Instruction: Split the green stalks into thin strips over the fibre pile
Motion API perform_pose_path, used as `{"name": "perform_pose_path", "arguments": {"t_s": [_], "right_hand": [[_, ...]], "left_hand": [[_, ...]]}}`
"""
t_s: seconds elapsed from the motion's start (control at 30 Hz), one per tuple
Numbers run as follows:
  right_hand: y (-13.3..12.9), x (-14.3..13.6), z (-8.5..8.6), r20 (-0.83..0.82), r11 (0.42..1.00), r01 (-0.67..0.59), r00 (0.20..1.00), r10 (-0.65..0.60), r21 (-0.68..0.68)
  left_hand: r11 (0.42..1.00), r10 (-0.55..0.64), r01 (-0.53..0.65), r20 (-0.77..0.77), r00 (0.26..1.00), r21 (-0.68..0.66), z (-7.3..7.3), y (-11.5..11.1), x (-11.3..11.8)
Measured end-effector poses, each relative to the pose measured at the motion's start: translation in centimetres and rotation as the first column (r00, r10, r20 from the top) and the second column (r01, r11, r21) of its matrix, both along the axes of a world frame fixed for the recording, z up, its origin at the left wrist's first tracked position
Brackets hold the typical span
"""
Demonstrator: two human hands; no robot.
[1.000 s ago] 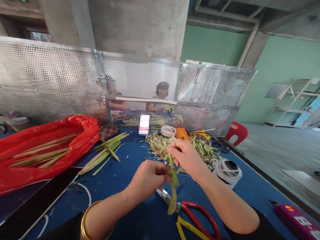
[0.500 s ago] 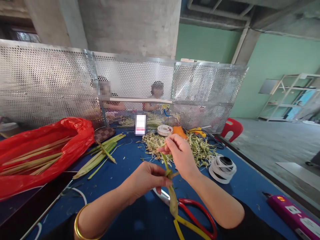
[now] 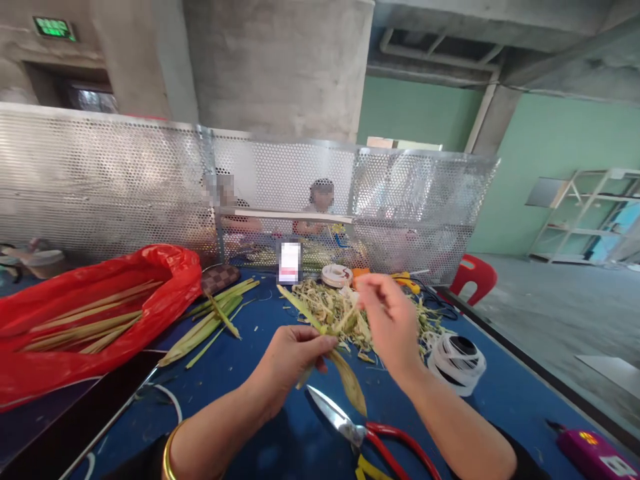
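Observation:
My left hand (image 3: pixel 300 350) pinches a knotted strip of corn husk (image 3: pixel 352 381) just above the table's middle. One green end of the husk points up and left, and a wider, drier end hangs down to the right. My right hand (image 3: pixel 393 320) is raised to the right of the knot, its thumb and fingertips together near a thin pale strand; whether they grip it is not clear. Below the husk lie scissors (image 3: pixel 337 415) with red and yellow handles. Behind my right hand is a heap of husk scraps (image 3: pixel 325 303).
A red plastic bag (image 3: pixel 170 273) with dry stalks lies left, beside loose green husks (image 3: pixel 203 333). White tape rolls (image 3: pixel 457 363) and a purple device (image 3: pixel 595 453) are right. Behind the phone (image 3: pixel 289 261) stands a perforated metal screen (image 3: pixel 285 173), with people beyond.
The view has tilted up slightly. My right hand has moved away from the strip's upper end, which now leans left. The hanging husk has swung right, showing more of the scissors.

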State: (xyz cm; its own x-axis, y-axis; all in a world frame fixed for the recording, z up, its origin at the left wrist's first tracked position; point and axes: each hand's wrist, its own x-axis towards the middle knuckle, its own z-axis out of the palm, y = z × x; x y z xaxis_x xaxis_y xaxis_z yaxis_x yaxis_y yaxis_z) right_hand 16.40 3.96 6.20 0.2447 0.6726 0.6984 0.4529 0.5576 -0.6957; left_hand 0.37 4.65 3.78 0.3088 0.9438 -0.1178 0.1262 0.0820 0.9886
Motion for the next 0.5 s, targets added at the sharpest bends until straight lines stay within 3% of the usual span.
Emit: {"name": "perform_pose_path", "arguments": {"t_s": [0.07, 0.13, 0.2, 0.23, 0.3, 0.5], "right_hand": [[0.5, 1.1, 0.4, -0.056, 0.995, 0.090, 0.994, -0.093, -0.050], [0.9, 1.4, 0.4, -0.111, 0.969, -0.065, 0.993, 0.040, -0.239], [1.2, 0.9, 0.0, -0.180, 0.863, -0.272, 0.960, 0.214, -0.425], [1.2, 0.4, -0.3, -0.215, 0.810, -0.343, 0.938, 0.272, -0.476], [1.2, -0.6, -1.0, -0.272, 0.769, -0.422, 0.905, 0.327, -0.480], [1.9, -1.2, -2.2, -0.344, 0.873, -0.356, 0.908, 0.238, -0.335]], "left_hand": [[0.997, 0.072, -0.074, 0.049, 0.996, 0.038, 0.5, 0.3, -0.4], [0.992, 0.102, -0.108, 0.083, 0.991, 0.064, 0.7, 0.5, -0.6], [0.993, 0.092, -0.098, 0.092, 0.992, 0.064, 0.7, 0.5, -0.5], [0.995, 0.079, -0.084, 0.089, 0.993, 0.051, 0.6, 0.5, -0.4], [0.999, 0.047, -0.049, 0.090, 0.995, 0.023, 0.4, 0.5, -0.2], [0.999, -0.010, 0.004, 0.129, 0.992, 0.048, 0.2, 0.6, 0.0]]}}
